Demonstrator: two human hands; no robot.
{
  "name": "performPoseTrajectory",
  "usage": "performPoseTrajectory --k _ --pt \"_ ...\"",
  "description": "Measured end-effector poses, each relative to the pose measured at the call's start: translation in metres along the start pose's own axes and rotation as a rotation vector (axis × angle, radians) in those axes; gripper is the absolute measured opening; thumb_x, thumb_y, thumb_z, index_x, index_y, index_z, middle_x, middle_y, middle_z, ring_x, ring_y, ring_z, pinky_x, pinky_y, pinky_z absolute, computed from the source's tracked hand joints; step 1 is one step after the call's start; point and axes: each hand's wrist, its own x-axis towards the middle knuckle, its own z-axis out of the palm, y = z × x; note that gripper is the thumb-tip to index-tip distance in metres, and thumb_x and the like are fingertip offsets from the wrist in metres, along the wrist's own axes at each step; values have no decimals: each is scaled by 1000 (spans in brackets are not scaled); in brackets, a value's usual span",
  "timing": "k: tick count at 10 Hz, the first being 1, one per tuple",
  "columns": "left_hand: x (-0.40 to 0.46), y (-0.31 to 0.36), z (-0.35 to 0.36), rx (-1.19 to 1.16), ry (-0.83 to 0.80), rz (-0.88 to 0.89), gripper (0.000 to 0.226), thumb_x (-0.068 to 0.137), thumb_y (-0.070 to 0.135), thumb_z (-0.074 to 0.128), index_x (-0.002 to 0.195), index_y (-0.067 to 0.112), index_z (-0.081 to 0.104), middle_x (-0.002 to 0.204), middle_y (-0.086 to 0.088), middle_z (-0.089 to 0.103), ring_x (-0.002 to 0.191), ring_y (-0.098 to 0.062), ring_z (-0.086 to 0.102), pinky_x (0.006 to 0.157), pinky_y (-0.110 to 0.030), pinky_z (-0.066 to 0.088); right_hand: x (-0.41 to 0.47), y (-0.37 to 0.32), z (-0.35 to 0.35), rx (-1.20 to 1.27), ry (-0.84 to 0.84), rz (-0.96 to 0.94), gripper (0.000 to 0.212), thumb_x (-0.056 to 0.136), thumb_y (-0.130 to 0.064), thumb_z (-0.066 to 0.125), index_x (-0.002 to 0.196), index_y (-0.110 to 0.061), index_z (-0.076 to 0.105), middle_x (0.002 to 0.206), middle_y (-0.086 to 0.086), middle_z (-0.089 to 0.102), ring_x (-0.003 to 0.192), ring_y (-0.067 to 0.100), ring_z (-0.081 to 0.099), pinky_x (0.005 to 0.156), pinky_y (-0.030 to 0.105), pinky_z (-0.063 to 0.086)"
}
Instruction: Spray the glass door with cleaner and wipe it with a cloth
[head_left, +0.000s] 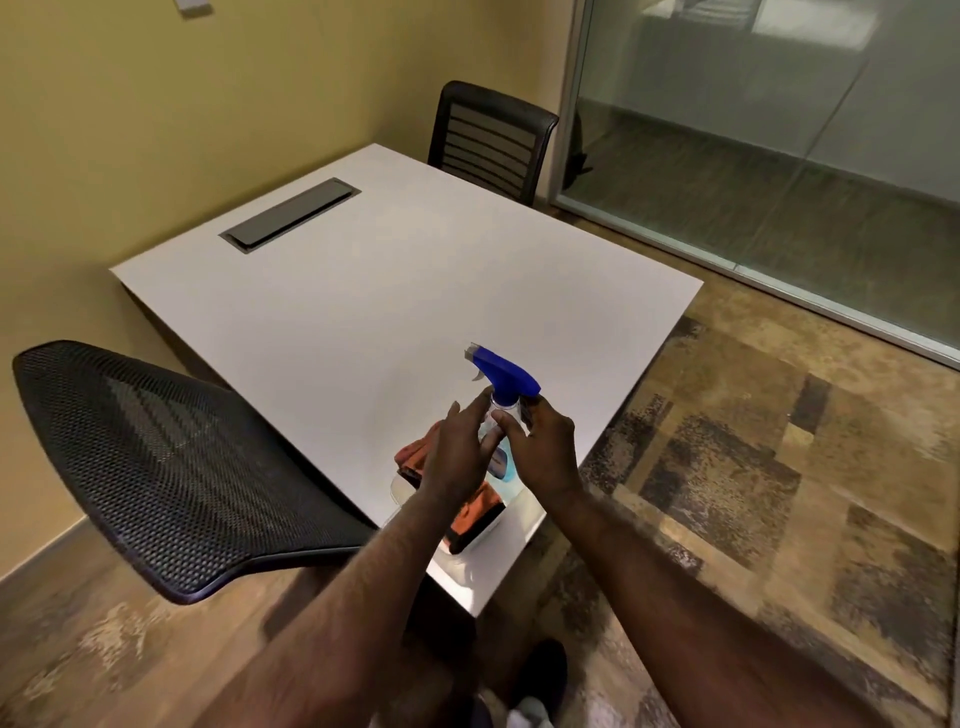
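A clear spray bottle (506, 371) with a blue trigger head stands upright in a clear tray (401, 488) on the near corner of the white table (389, 291). An orange cloth (475, 509) lies in the same tray, partly hidden by my left forearm. My right hand (545, 452) curls around the bottle just under the trigger head, thumb in front and fingers behind. My left hand (457, 457) is on the bottle's left side with its fingers spread, its fingertips at the bottle. The glass door (779, 156) stands at the upper right, across the carpet.
A black mesh chair (156, 467) stands at the table's left, close to my left arm. A second black chair (488, 135) sits at the far side near the glass. A grey cable hatch (291, 214) is set in the tabletop. Patterned carpet (753, 467) lies between table and glass.
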Motion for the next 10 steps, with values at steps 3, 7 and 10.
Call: performPoseTrajectory --k 3,7,10 --pt "15 -18 18 -37 -11 -40 49 102 23 53 149 15 43 147 -8 57 138 -30 51 118 -56 36 11 25 22 -1 -7 70 38 87 -18 67 124 -12 57 115 5 68 104 12 61 84 10 40" --pt "23 -12 17 -40 1 36 38 101 26 53 139 24 51 122 -3 74 101 -12 65 98 -32 49 14 33 15 -148 -135 111 47 96 -35 51 137 -16 41 126 1 61 117 21 58 91 16 42" --pt "-23 -8 11 -17 226 52 61 91 36 69 142 9 48 138 -14 63 125 -33 61 100 -36 47 -60 27 -48 -689 -123 -274 67 95 -43 47 149 -15 21 157 4 23 145 18 10 116 34 9"
